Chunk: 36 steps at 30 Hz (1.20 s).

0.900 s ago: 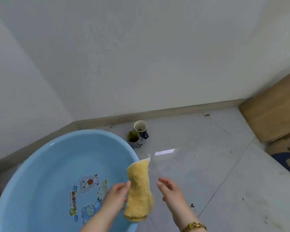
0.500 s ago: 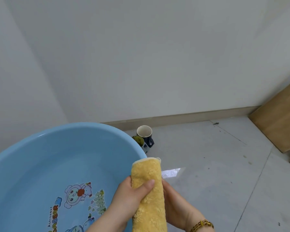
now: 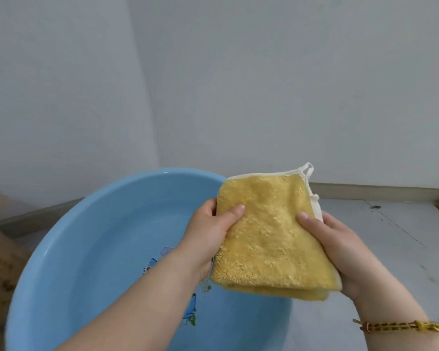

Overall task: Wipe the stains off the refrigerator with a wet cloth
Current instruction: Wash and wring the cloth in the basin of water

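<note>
Head view is showing the left hand (image 3: 208, 234) and right hand (image 3: 340, 244) gripping a folded yellow cloth (image 3: 271, 239) by its nine and three o'clock edges, thumbs on top, above a blue basin's (image 3: 86, 224) three o'clock rim.

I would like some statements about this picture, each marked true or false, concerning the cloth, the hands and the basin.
1. Both the left hand and the right hand hold the yellow cloth. True.
2. The cloth lies inside the blue basin. False: the hands hold it in the air.
3. A bracelet is on the left wrist. False: it is on the right wrist.
4. The basin has cartoon pictures on its bottom. True.
</note>
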{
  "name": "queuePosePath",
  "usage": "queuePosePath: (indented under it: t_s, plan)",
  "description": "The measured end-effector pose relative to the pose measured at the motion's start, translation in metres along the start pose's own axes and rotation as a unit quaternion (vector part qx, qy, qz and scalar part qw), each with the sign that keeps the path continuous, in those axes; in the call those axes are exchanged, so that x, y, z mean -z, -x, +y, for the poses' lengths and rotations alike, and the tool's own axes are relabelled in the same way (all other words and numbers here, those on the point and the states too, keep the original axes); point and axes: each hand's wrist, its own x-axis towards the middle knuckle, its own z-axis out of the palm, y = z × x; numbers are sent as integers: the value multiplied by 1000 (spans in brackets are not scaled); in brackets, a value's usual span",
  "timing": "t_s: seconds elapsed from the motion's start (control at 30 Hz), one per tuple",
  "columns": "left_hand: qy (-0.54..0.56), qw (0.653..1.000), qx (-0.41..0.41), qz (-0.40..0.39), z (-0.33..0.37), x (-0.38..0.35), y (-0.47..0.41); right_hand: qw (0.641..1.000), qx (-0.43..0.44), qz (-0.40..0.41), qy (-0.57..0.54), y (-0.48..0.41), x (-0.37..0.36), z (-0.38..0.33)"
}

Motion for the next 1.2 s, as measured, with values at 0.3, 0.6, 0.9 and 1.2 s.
queuePosePath:
  t_s: [0.3,0.6,0.9,1.2]
  plan:
    - [-282,935,21,213,-32,101,-1,923,-25,3,383,-41,-120,58]
    - [-732,671,-57,100,-73,120,-8,687,146,-42,711,-53,-161,119]
    - [-759,651,-4,8,-89,124,-20,592,8,-143,793,-59,-157,123]
    - [-625,757,79,177,-80,130,-17,838,-58,-19,542,-62,-150,122]
